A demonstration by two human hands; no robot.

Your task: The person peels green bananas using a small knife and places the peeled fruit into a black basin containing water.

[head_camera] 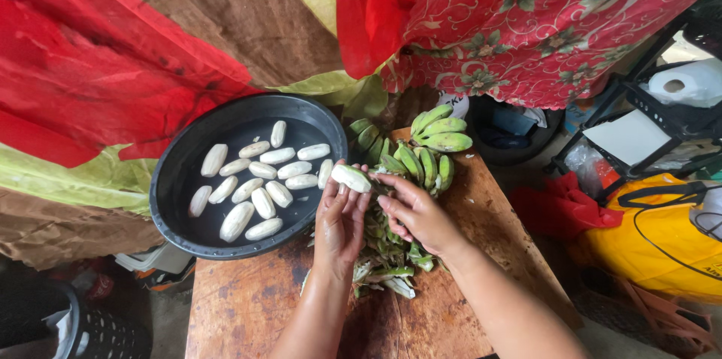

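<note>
Hands are peeling small bananas over a wooden table.

Left hand (340, 218) is closing its fingers around a pale peeled banana (351, 178), holding it just beside the rim of a black basin (174, 178), while the right hand (416, 212) is curling loosely beside it with fingertips touching the fruit's end. Green peels (387, 265) are lying under both hands on the table (248, 306), more peeled bananas (256, 178) are sitting in the basin, and green unpeeled bananas (436, 133) are resting at the table's far edge.
</note>
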